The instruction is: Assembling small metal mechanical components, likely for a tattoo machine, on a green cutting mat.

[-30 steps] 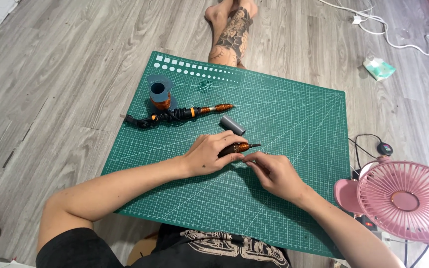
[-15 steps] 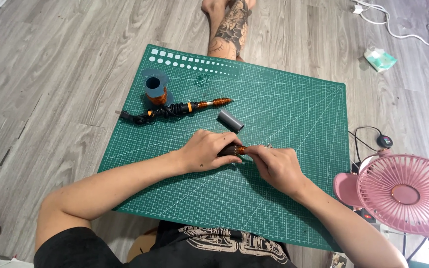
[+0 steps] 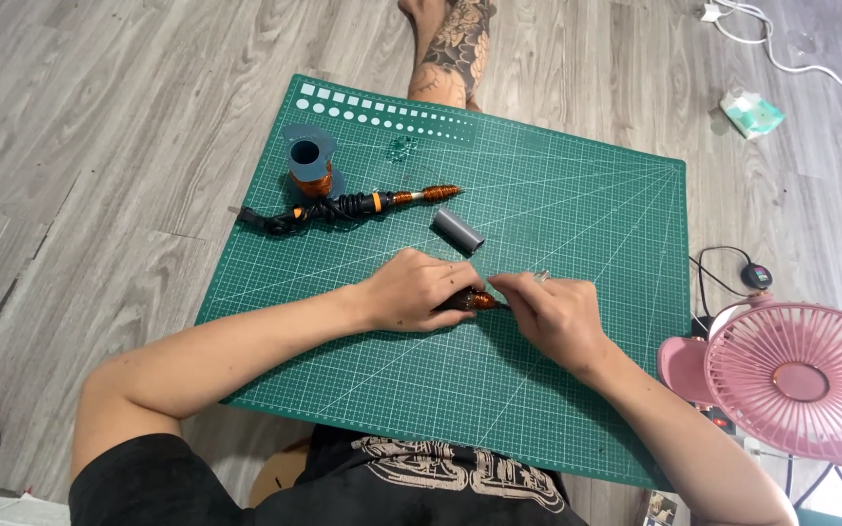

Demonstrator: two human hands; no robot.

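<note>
A grey spool (image 3: 308, 162) of copper wire and a wire-wrapped black tool (image 3: 343, 206) are seen at the cutting mat's (image 3: 577, 195) upper left. At mat centre, a small copper-wound piece (image 3: 473, 301) is gripped by the closed left hand (image 3: 411, 290); its tip is pinched by the right hand (image 3: 550, 312). A pink fan (image 3: 799, 378) stands far right.

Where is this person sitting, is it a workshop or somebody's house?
Probably a room at home, used for crafts. The person sits on a grey wooden floor, working on a green cutting mat, with a pink fan and a tissue pack nearby.
</note>
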